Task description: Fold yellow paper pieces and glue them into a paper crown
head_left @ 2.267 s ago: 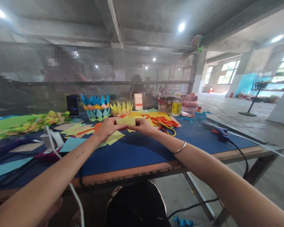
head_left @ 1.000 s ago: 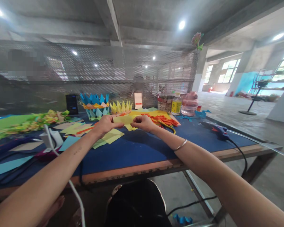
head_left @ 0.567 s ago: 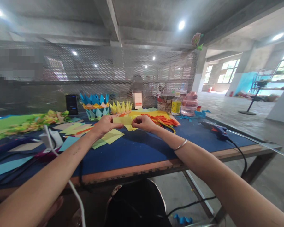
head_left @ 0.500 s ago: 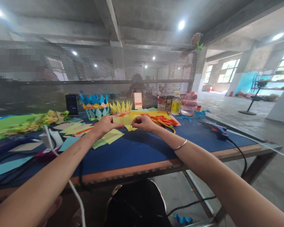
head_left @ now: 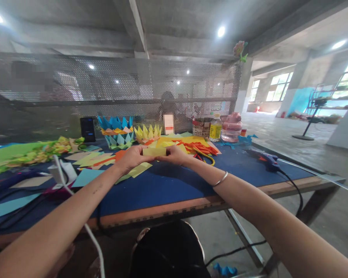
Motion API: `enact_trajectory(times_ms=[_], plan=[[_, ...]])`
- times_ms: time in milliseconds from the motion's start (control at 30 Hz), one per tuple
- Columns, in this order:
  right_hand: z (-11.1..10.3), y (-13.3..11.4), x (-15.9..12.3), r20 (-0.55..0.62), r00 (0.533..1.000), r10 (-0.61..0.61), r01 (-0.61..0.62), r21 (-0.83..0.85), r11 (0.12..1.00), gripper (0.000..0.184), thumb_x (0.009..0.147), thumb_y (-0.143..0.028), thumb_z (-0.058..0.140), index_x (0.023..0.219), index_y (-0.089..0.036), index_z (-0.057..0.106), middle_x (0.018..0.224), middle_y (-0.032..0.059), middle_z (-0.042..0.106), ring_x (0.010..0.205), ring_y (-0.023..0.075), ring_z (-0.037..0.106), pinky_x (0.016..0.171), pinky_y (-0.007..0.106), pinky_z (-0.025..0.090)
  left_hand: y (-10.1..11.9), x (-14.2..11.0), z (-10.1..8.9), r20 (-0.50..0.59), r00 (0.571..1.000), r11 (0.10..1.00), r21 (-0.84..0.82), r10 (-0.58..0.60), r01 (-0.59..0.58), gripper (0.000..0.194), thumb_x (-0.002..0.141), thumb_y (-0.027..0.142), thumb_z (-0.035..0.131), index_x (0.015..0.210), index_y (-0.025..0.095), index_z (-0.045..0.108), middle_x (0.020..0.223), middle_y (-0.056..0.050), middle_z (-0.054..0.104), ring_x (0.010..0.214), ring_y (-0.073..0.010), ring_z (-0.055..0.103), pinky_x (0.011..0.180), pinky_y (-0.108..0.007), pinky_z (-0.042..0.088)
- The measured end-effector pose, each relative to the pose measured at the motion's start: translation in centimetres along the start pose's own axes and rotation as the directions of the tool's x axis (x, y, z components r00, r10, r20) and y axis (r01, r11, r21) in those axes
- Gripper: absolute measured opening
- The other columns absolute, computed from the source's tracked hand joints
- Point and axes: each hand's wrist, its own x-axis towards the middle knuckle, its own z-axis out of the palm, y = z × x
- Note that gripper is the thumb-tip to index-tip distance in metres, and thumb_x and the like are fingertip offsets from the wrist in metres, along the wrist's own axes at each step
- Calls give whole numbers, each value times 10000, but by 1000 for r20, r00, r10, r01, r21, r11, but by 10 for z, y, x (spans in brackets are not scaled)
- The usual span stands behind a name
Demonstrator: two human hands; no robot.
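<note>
Between my two hands is a small strip of folded yellow paper point(head_left: 154, 152), held level above the blue table top. My left hand point(head_left: 132, 157) pinches its left end, and my right hand point(head_left: 175, 155) pinches the right end. Loose yellow paper sheets point(head_left: 139, 170) lie on the table just below and left of the hands. Behind them stand a yellow paper crown point(head_left: 147, 132) and a stack of blue, orange and green paper crowns point(head_left: 116, 131). Orange paper pieces point(head_left: 200, 148) are heaped beyond my right hand, beside yellow-handled scissors point(head_left: 209, 159).
A glue gun point(head_left: 265, 159) with a black cord lies on the right of the table point(head_left: 168, 189). Near the back are a yellow-labelled bottle point(head_left: 215, 128), a pink jug point(head_left: 232, 127) and a woven basket point(head_left: 201, 127). At left are a white power adapter point(head_left: 62, 172) and green paper garlands point(head_left: 60, 146).
The yellow paper has gone from a wider piece with a pointed lower part to a narrow level strip. My hands have moved slightly closer to matching grips at its ends.
</note>
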Motion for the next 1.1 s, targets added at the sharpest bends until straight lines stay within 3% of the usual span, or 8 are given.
enact_trajectory(times_ms=[333, 733, 933, 1100], plan=[[-1, -1, 2, -57, 998, 4, -11, -127, 992, 418, 642, -540, 635, 566, -154, 494, 529, -51, 414, 491, 60, 331, 458, 218, 211, 5, 0, 1, -10, 1000, 1000, -6, -8, 8, 323, 517, 287, 810, 794, 163, 701, 706, -6, 714, 637, -169, 653, 630, -271, 510], [-11, 1, 4, -84, 996, 40, -57, -216, 975, 407, 663, -531, 615, 591, -142, 521, 546, -48, 419, 524, 69, 364, 488, 216, 230, 10, -2, -6, -63, 997, 999, -25, -32, 31, 314, 514, 266, 809, 784, 152, 697, 705, -16, 726, 655, -176, 664, 687, -303, 525], [-12, 0, 3, -60, 997, 41, -52, -203, 978, 432, 661, -561, 607, 604, -140, 526, 561, -46, 426, 537, 70, 371, 492, 211, 238, 11, -2, -7, -52, 998, 999, -40, -32, 30, 281, 527, 232, 802, 772, 143, 696, 694, -13, 727, 643, -164, 665, 680, -283, 522], [-15, 3, 3, -60, 997, 43, -53, -166, 985, 407, 667, -535, 623, 629, -135, 551, 581, -40, 445, 536, 71, 378, 496, 211, 252, 14, -2, -8, -105, 993, 996, -67, -59, 53, 293, 480, 198, 818, 742, 156, 693, 684, -5, 731, 634, -163, 669, 695, -285, 535]])
